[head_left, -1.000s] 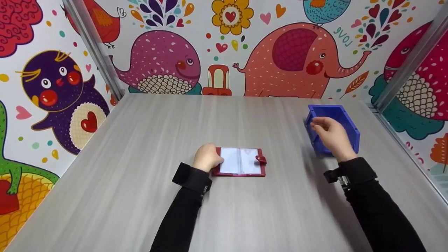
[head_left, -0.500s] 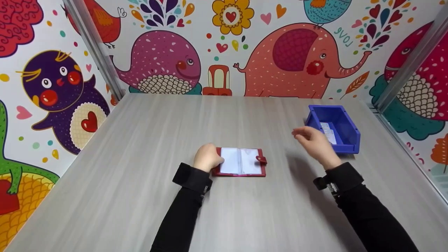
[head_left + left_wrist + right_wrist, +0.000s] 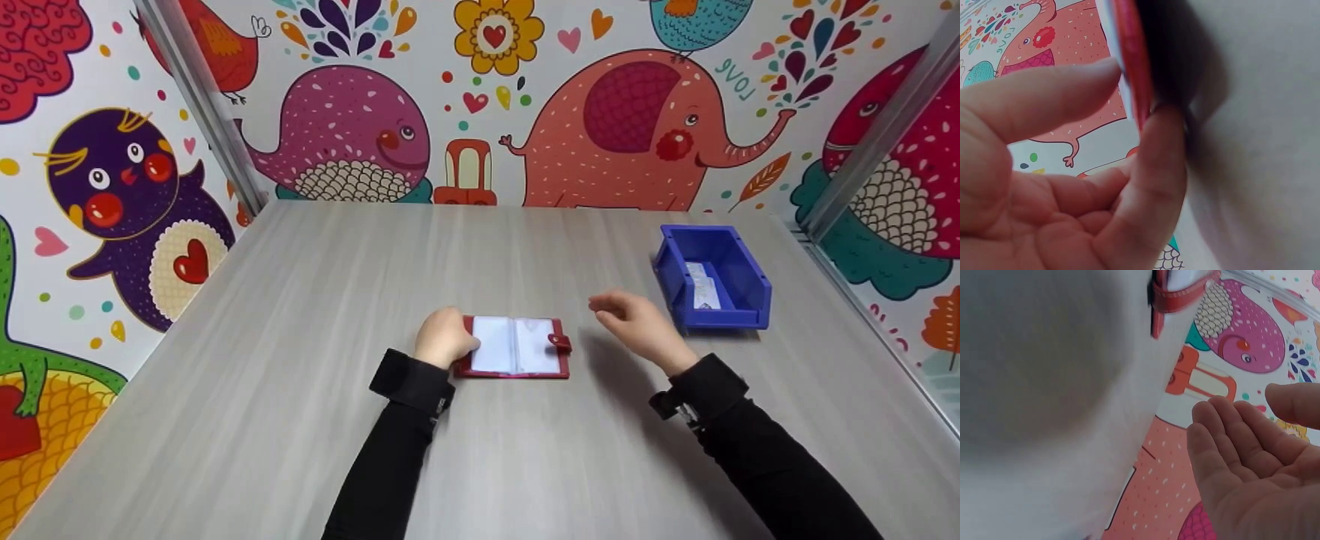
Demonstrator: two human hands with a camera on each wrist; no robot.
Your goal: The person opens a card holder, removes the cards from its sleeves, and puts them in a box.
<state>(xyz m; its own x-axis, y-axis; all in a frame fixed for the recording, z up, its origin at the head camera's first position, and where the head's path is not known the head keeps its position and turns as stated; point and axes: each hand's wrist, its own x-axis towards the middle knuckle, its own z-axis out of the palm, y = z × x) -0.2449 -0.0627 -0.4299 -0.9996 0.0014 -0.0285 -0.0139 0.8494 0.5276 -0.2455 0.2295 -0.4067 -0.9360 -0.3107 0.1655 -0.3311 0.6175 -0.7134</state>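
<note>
A small red card holder [image 3: 537, 346] with a snap strap lies spread on the table, pale sleeves facing up. My left hand [image 3: 444, 337] pinches its left edge; the left wrist view has the thumb on the inner side and a finger beneath the cover [image 3: 1133, 62]. To the right of the holder hovers my right hand [image 3: 636, 327], holding nothing and apart from it. In the right wrist view its fingers [image 3: 1224, 439] are loosely bent together, the thumb apart, with the holder's red strap [image 3: 1185, 297] beyond them.
A blue plastic bin [image 3: 731, 274] stands at the back right of the wood-grain table [image 3: 360, 255], with white printed cards or papers [image 3: 703, 289] inside. Walls with cartoon animals [image 3: 615, 135] border the back and sides.
My right hand has moved from over the blue bin leftward and nearer, towards the card holder; the white pieces in the bin now show. The left hand and holder have stayed put.
</note>
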